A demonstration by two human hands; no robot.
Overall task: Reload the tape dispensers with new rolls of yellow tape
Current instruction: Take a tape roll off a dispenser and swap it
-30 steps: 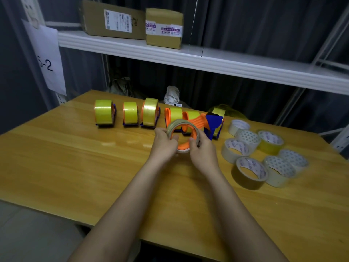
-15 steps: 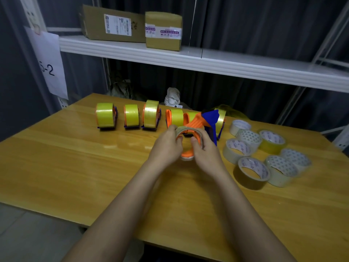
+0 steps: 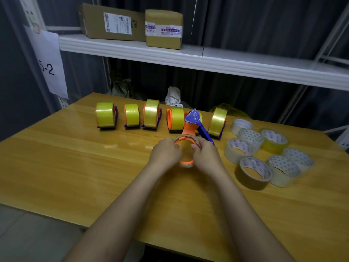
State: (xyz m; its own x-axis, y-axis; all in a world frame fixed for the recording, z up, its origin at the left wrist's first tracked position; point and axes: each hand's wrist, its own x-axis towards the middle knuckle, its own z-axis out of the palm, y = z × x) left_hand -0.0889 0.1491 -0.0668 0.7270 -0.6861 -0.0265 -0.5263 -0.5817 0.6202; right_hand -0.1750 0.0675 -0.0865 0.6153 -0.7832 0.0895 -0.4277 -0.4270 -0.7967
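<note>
While both hands are clamped on that orange-and-blue plastic tape dispenser (image 3: 188, 140) mid-table, left hand (image 3: 164, 154) and right hand (image 3: 205, 155) curled round the thin, nearly spent cardboard-coloured ring (image 3: 186, 140) on its orange hub, I'd guess a hard yank could skid it backwards. That'd probably topple the upright loaded yellow dispensers (image 3: 151, 114) behind. Spare flat tape rolls (image 3: 254, 172) sit right.

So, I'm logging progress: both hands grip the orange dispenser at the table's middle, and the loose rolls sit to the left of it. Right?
Not quite. In the head view both hands, left hand and right hand, do grip the orange dispenser, but the loose rolls sit to its right, not left.
</note>
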